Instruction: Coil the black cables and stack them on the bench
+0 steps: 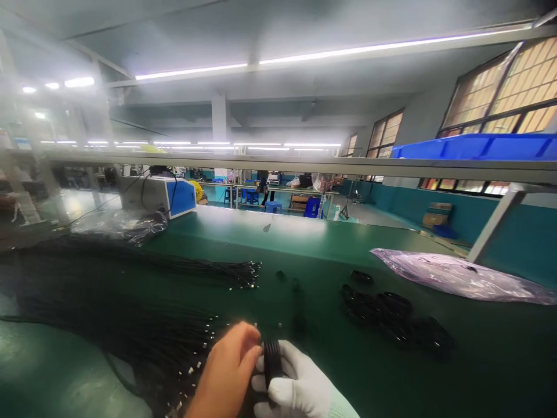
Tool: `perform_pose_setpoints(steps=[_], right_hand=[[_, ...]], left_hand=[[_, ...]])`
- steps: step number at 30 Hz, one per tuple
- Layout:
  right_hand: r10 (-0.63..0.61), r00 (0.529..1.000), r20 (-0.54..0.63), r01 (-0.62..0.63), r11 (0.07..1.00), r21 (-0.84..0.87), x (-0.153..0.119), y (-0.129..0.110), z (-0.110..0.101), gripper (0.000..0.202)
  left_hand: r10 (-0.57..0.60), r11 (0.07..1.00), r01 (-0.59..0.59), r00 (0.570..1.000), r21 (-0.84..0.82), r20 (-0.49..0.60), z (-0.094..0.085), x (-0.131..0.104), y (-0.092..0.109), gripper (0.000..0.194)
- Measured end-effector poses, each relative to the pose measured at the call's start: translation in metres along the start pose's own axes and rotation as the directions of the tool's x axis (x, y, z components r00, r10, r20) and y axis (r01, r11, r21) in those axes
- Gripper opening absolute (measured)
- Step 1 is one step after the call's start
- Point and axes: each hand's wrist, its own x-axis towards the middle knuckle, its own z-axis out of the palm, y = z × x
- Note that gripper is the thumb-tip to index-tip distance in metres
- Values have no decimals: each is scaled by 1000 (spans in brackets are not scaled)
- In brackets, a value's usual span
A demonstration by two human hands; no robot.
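Observation:
My right hand (300, 383), in a white glove, grips a coil of black cable (272, 363) near the bottom middle of the head view. Close against the coil's left side is my bare left hand (235, 360), thumb and fingers pinched together; what lies between its fingertips is too small to make out. A long bundle of black cables (165, 325) with small pale connector tips spreads to the left of my hands. Farther right on the green table lie several wound black cable coils (387, 310).
Another cable bundle (209, 267) lies behind the hands. Clear plastic (122, 225) and a blue-and-white machine (180, 197) stand back left. A pinkish plastic bag (452, 276) lies right. A shelf rail (278, 165) crosses above the green table (304, 232), carrying a blue bin (483, 147).

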Motion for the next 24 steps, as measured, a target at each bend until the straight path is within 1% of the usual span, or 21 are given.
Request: perform_pose_setpoints(steps=[1,2,3,4,5,6,8,12,14,16,18,19,21,22,23,24], right_hand=[[-3,1000,-12,2,1000,-15,0,1,0,50],[-1,1000,-17,1,999,-37,1,1,0,52],[5,1000,-7,-5,998,-58,1,2,-1,54],[10,1000,14,-9,998,-64,1,3,-2,58],[11,999,37,-9,999,-52,2,4,-3,61],[10,998,55,-8,999,-32,3,5,-5,63],[-3,999,52,5,999,-31,4,7,-7,64],[-45,999,-21,41,989,-139,8,7,-6,68],[-59,998,-11,58,995,-77,7,7,-4,66],[-51,997,66,47,997,59,5,5,-3,56],[-11,987,161,-20,981,192,2,2,-5,42],[19,981,194,-68,965,252,1,0,-5,39],[85,971,224,-160,927,340,-2,-5,-5,40],[110,967,231,-192,909,370,-2,-7,-4,43],[129,962,239,-216,896,387,-3,-9,-1,46],[149,958,243,-237,891,388,-3,-12,2,47]], left_hand=[[114,986,-104,991,130,-67,0,-1,0,24],[233,951,-207,968,230,-94,1,-1,-1,31],[327,912,-290,941,290,-86,2,-1,-2,35],[381,885,-340,922,316,-73,3,-1,-3,35],[401,876,-361,914,320,-66,4,-1,-4,33],[398,880,-360,915,310,-68,4,0,-4,32],[353,905,-321,933,279,-70,3,2,-2,30],[295,933,-272,953,237,-70,3,10,4,28],[268,946,-246,960,211,-85,3,16,5,27],[229,956,-212,971,203,-63,0,22,7,26],[174,974,-174,985,144,13,-9,26,11,24],[146,986,-150,987,76,60,-15,28,13,23],[107,992,-92,978,-92,177,-29,28,14,27],[104,983,-61,962,-174,253,-35,28,13,32],[113,968,-27,935,-249,336,-40,26,11,39],[132,949,8,900,-317,416,-42,25,8,45]])
